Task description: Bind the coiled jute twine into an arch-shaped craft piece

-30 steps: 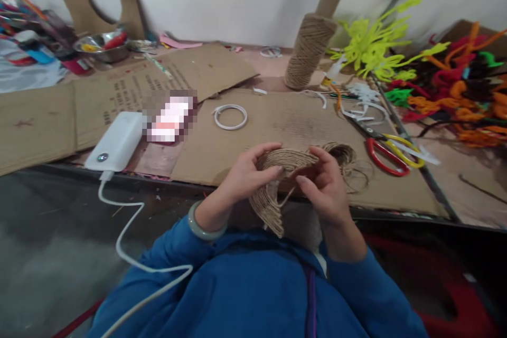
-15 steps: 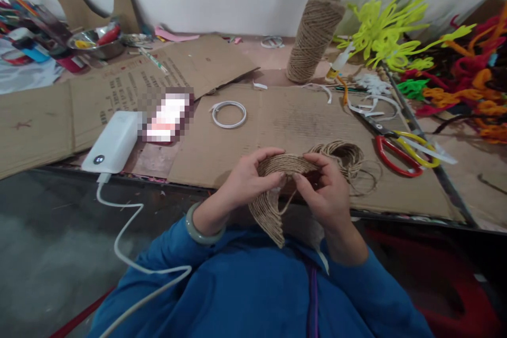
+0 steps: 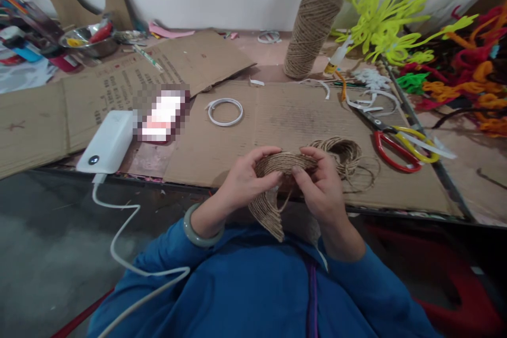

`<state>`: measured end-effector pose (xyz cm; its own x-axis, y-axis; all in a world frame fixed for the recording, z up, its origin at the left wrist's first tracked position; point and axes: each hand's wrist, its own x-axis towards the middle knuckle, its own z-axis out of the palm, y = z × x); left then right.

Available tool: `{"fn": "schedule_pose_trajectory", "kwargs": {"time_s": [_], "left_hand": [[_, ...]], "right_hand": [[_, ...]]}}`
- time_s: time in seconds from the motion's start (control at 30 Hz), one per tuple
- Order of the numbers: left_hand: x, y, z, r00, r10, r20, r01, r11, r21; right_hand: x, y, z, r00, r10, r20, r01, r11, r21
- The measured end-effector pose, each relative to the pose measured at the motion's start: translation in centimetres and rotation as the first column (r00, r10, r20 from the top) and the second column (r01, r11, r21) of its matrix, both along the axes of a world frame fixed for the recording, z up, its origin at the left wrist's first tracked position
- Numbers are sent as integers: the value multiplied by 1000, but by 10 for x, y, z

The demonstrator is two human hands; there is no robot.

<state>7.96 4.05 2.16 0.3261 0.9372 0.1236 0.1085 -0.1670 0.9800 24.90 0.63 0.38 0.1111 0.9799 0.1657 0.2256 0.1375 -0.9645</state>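
A curved band of twine rows is held up at the front edge of the table. My left hand pinches its left part between thumb and fingers. On the right part, my right hand is closed, thumb tip near the band's inner edge. A thin strand hangs in a loop below the band. Just behind my right hand, a loose coil of twine lies on the cardboard sheet. The undersides of both hands' fingers are partly hidden by the band.
Scissors with red and yellow handles lie at the right. A twine spool stands at the back, beside a small glue bottle. Farther left are a white ring coil, a phone and a power bank with its cable.
The whole view has shifted slightly. My right thumb has moved a little left along the band's inner edge, while my left hand keeps its hold.
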Motion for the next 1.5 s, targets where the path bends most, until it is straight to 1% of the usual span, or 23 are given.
{"fn": "schedule_pose_trajectory", "kwargs": {"time_s": [0.2,0.3,0.4,0.5,0.57,0.67,0.73,0.8,0.87,0.9,0.97,1.03,1.1,1.2,1.3,1.37,1.5], "left_hand": [[0,0,-3,1000,19,25,-19,1000,0],[-1,0,-2,998,2,63,-1,1000,-17],[0,0,0,997,-1,72,4,1000,-31],[1,1,1,999,10,49,-9,1000,-23],[1,1,2,998,13,60,-11,1000,-26],[0,1,2,997,28,73,-25,998,-51],[-1,0,1,998,27,62,-23,998,-52],[-1,-1,0,999,10,53,-8,999,-38],[-1,-1,1,997,-1,72,4,999,-45],[-2,-1,2,996,-7,93,13,997,-71],[-2,-1,6,987,-24,158,52,982,-179],[-4,0,10,976,-53,212,117,947,-300],[-6,2,14,974,-99,203,167,921,-352],[-7,5,16,980,-151,130,186,928,-324],[-6,6,13,989,-99,110,126,951,-283],[-5,5,11,991,-55,118,84,961,-262],[-4,3,11,992,-56,112,84,959,-270]], "right_hand": [[-7,2,2,1000,-10,-21,11,999,52],[-8,1,5,995,3,-98,-1,1000,12],[-8,0,5,989,-20,-147,16,999,-28],[-8,0,4,992,-57,-113,54,998,-28],[-7,1,3,992,-56,-111,52,998,-32],[-2,2,4,983,-30,-179,25,999,-33],[3,3,7,975,-54,-217,51,999,-19],[7,5,11,977,-76,-197,72,997,-30],[10,7,15,988,-48,-147,38,997,-65],[10,7,16,992,-24,-123,15,997,-78],[9,7,20,996,11,-84,-17,997,-74],[7,5,22,999,38,-26,-39,998,-47],[6,3,24,995,81,51,-80,996,-27],[8,0,24,987,97,125,-96,995,-14],[11,1,23,994,68,91,-66,997,-29],[12,3,24,996,71,60,-68,997,-47],[7,6,28,982,103,161,-99,995,-29]]}}
